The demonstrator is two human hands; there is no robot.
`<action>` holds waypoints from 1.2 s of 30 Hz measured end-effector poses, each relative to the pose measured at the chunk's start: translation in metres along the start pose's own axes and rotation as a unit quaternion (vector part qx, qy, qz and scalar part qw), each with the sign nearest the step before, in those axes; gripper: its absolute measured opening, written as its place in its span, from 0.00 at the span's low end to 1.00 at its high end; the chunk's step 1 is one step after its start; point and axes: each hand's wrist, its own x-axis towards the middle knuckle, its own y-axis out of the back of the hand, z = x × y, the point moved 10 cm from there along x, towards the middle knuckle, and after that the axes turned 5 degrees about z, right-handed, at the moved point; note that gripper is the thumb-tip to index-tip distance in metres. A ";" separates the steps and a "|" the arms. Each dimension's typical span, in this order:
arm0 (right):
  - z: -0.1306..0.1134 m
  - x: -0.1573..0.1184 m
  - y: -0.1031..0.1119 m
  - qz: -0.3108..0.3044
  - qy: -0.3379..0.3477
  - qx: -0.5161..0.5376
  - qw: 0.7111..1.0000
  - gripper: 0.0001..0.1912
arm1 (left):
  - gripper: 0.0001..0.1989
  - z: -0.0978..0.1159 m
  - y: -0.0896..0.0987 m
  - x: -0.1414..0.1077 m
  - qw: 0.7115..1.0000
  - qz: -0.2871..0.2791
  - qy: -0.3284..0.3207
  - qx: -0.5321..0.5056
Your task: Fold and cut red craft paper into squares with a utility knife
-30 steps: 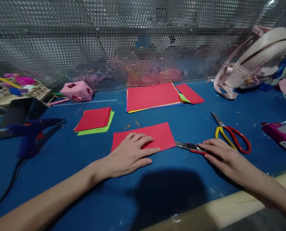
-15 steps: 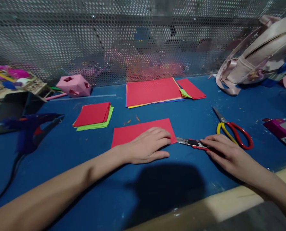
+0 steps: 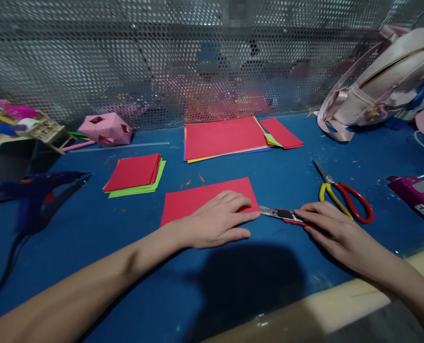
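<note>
A folded-looking red paper sheet (image 3: 197,202) lies on the blue table in front of me. My left hand (image 3: 222,219) rests flat on its near right part, fingers extended toward the right edge and covering some of it. In my right hand (image 3: 328,228) is a utility knife (image 3: 283,214) with a red and black body, held low over the table. Its metal blade points left, and the tip meets or nearly meets the sheet's near right corner. Just behind my right hand lie scissors (image 3: 343,193) with red and yellow handles.
Red-topped paper squares (image 3: 135,170) and a larger paper stack (image 3: 222,138) lie farther back. A blue glue gun (image 3: 36,190) and pink paper polyhedron (image 3: 106,129) are left. A purple tool (image 3: 417,195) and pale backpack (image 3: 393,78) stand right. Perforated metal (image 3: 143,62) closes the back.
My left fingers have shifted slightly, one now reaching the paper's right corner by the blade. The knife stays at that corner. The whole view has moved a little.
</note>
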 end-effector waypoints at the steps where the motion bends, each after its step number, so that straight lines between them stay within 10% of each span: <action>1: 0.000 0.000 0.001 0.004 -0.001 0.000 1.000 0.16 | 0.28 -0.002 0.002 0.000 1.000 0.004 0.010 -0.017; 25: -0.004 -0.007 0.003 0.017 -0.017 -0.009 1.000 0.16 | 0.18 -0.013 0.010 -0.003 0.991 0.061 0.048 -0.106; 36: -0.019 -0.015 0.004 0.052 0.001 -0.030 0.998 0.17 | 0.22 -0.030 0.003 -0.016 0.997 -0.027 -0.042 -0.057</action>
